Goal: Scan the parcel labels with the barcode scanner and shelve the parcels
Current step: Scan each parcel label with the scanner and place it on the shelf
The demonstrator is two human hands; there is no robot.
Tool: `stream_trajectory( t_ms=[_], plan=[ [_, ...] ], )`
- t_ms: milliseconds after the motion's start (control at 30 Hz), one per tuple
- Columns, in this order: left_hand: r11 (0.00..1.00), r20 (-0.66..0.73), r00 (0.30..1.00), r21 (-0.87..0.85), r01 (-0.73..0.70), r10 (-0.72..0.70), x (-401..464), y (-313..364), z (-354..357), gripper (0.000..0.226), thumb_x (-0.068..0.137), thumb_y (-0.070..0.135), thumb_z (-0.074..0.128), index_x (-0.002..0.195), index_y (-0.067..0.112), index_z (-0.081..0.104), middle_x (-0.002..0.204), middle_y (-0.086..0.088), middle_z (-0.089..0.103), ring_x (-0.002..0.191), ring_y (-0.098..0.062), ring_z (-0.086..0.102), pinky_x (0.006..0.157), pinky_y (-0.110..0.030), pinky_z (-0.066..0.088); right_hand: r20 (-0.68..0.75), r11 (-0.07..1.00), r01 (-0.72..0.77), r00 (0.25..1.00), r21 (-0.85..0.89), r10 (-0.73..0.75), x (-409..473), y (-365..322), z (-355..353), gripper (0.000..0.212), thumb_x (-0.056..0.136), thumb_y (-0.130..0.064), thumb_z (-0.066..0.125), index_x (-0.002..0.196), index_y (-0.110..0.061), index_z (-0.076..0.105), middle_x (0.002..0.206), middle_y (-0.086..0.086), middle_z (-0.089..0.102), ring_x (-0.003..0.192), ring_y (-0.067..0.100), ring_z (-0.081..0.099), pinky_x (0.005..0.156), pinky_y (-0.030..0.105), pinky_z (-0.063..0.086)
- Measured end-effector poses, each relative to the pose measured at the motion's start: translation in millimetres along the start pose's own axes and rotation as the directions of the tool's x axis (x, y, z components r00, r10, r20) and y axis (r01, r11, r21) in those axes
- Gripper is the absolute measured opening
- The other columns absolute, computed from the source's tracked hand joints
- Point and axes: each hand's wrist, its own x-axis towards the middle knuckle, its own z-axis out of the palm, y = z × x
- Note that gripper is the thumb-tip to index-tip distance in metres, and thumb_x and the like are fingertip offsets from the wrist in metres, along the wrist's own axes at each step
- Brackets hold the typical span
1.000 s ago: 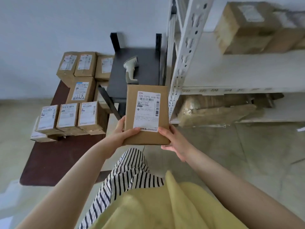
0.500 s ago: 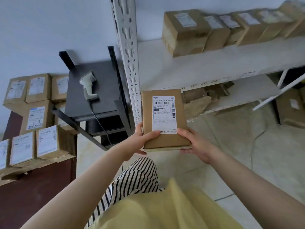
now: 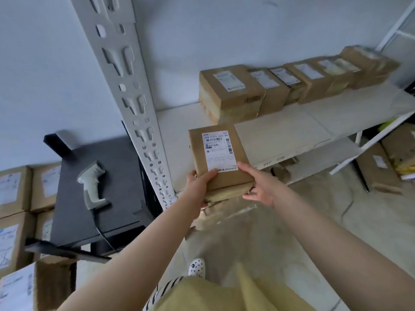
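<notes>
I am gripping the labelled parcel (image 3: 221,157) with my left hand (image 3: 198,184) and right hand (image 3: 258,187), holding it above the white shelf (image 3: 280,129); the barcode scanner (image 3: 92,185) is lying on the black bench (image 3: 116,176).

Single view: head-worn wide-angle camera, looking forward and steeply down over the wearer's outstretched forearms. Close range. Frame spans the white perforated metal shelving upright (image 3: 134,104), white shelf board (image 3: 292,129), dark grey desk (image 3: 74,205) at left.

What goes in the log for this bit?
step: shelving | parcel: held by left hand and right hand | scanner: on black stand
</notes>
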Motion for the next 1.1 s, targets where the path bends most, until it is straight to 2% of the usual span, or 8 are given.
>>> stream_trajectory(
  t_ms=[133,267,367,533,667,767,967,1100],
  plan=[
    [0.997,-0.114,0.993,-0.077,0.018,-0.026,32,30,7,0.078,0.089,0.044,0.072,0.151,0.025,0.029,0.134,-0.004,0.053,0.11,-0.027,0.054,0.101,-0.05,0.046,-0.037,1.0,-0.027,0.999,-0.005,0.027,34,-34,15,0.051,0.08,-0.055,0.074,0.119,-0.027,0.056,0.119,0.0,0.058,0.116,0.024,0.053,0.108,0.05,0.043],
    [0.987,-0.202,0.978,-0.156,0.029,-0.061,59,43,4,0.076,0.089,0.045,0.072,0.148,0.022,0.029,0.122,-0.003,0.052,0.086,-0.018,0.053,0.093,-0.045,0.046,-0.028,0.998,-0.061,0.998,-0.013,0.061,62,-56,32,0.041,0.085,-0.052,0.071,0.111,-0.023,0.056,0.107,-0.002,0.058,0.099,0.019,0.056,0.107,0.048,0.043],
    [0.991,-0.247,0.969,-0.136,-0.018,-0.017,78,44,5,0.083,0.083,0.048,0.077,0.15,0.027,0.033,0.137,-0.005,0.052,0.108,-0.024,0.057,0.102,-0.046,0.046,-0.086,0.999,-0.045,0.995,-0.005,0.044,86,-66,46,0.053,0.086,-0.052,0.071,0.126,-0.021,0.054,0.13,0.001,0.056,0.124,0.025,0.05,0.107,0.047,0.044],
    [0.979,-0.345,0.938,-0.184,-0.09,0.022,98,53,13,0.094,0.073,0.049,0.085,0.15,0.036,0.033,0.142,-0.008,0.047,0.125,-0.032,0.051,0.105,-0.047,0.044,-0.115,0.992,0.036,0.993,0.121,-0.022,114,-72,57,0.062,0.085,-0.043,0.075,0.131,-0.008,0.053,0.121,0.003,0.063,0.099,0.017,0.057,0.091,0.033,0.044],
    [0.953,-0.454,0.891,-0.27,-0.135,-0.002,116,70,23,0.07,0.075,0.043,0.085,0.131,0.034,0.044,0.134,-0.009,0.051,0.115,-0.033,0.058,0.101,-0.05,0.051,-0.14,0.975,-0.074,0.985,0.212,0.105,121,-81,65,0.087,0.077,-0.052,0.08,0.146,-0.016,0.042,0.142,0.006,0.048,0.128,0.03,0.045,0.106,0.043,0.043],
    [0.935,-0.496,0.868,-0.305,-0.182,0.008,132,84,30,0.058,0.076,0.039,0.085,0.116,0.036,0.042,0.128,-0.011,0.056,0.108,-0.034,0.063,0.097,-0.048,0.054,-0.086,0.949,-0.162,0.978,0.27,0.192,125,-98,71,0.087,0.079,-0.052,0.078,0.148,-0.018,0.038,0.154,0.011,0.035,0.14,0.035,0.035,0.11,0.049,0.042],
    [0.906,-0.568,0.819,-0.303,-0.296,0.078,157,115,45,0.058,0.081,0.03,0.083,0.128,0.021,0.05,0.116,-0.008,0.065,0.096,-0.029,0.066,0.077,-0.035,0.053,0.03,0.963,-0.184,0.983,0.196,0.181,157,-132,76,0.059,0.085,-0.053,0.071,0.121,-0.01,0.052,0.108,0.015,0.056,0.105,0.031,0.056,0.091,0.042,0.052],
    [0.899,-0.599,0.797,-0.303,-0.316,0.078,174,132,46,0.058,0.082,0.026,0.082,0.13,0.016,0.052,0.116,-0.009,0.067,0.089,-0.025,0.062,0.077,-0.034,0.051,0.025,0.981,-0.151,0.989,0.119,0.149,175,-149,76,0.053,0.088,-0.054,0.067,0.113,-0.011,0.048,0.092,0.013,0.05,0.116,0.034,0.057,0.093,0.042,0.053]
  ],
)
